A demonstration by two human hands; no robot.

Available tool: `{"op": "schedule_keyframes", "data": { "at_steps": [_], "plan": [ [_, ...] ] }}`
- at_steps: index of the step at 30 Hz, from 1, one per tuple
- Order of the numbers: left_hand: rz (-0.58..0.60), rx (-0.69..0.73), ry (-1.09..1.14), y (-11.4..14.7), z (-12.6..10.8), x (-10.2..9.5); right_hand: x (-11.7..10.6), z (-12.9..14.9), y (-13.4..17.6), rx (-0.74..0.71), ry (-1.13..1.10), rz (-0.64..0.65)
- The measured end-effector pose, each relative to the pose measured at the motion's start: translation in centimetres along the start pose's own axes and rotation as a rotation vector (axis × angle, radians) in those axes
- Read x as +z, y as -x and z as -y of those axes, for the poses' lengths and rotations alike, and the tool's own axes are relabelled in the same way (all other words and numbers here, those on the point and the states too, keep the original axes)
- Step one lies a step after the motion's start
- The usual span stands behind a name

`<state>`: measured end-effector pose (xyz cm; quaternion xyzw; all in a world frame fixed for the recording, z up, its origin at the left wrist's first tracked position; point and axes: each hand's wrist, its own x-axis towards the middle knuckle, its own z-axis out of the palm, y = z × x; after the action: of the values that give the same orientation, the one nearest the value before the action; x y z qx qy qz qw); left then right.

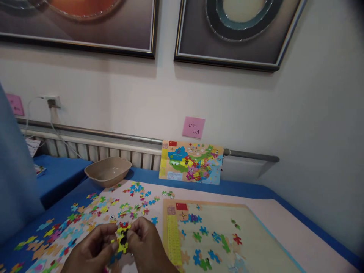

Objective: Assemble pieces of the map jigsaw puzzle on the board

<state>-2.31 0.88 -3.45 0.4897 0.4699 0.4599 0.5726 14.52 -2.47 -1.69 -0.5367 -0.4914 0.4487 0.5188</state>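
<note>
Between my two hands, above the table, is a small cluster of yellow jigsaw pieces [123, 239] with a black animal figure and a bit of red at the top. My left hand [92, 248] pinches its left side with thumb and fingers. From the right, my right hand [148, 242] grips the other edge. Close by on the right lies the puzzle board [209, 239], with a flag, a yellow strip and several blue, green and red pieces on its surface. Loose puzzle pieces [72, 223] are scattered to the left and beyond my hands.
A beige plastic basin [109, 172] stands at the back left. Against the wall leans a colourful map picture [192, 162], with a pink note [193, 127] above it. A radiator [88, 149] and metal pipe [251, 155] run behind the blue-covered table. A blue curtain [15, 163] hangs at left.
</note>
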Motion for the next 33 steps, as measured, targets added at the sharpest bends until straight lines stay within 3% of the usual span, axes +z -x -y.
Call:
{"op": "schedule_keyframes", "data": {
  "at_steps": [7,15,33],
  "plan": [
    [0.045,0.075,0.009,2.0,-4.1,1.2,-0.2,0.9,0.2,-0.063,-0.044,0.012],
    [0.003,0.095,0.055,1.9,-3.7,1.8,-0.1,2.3,0.7,-0.03,-0.065,0.014],
    [0.001,0.027,0.032,2.6,-5.0,1.9,-0.2,1.4,0.3,0.042,-0.135,0.006]
  ]
}}
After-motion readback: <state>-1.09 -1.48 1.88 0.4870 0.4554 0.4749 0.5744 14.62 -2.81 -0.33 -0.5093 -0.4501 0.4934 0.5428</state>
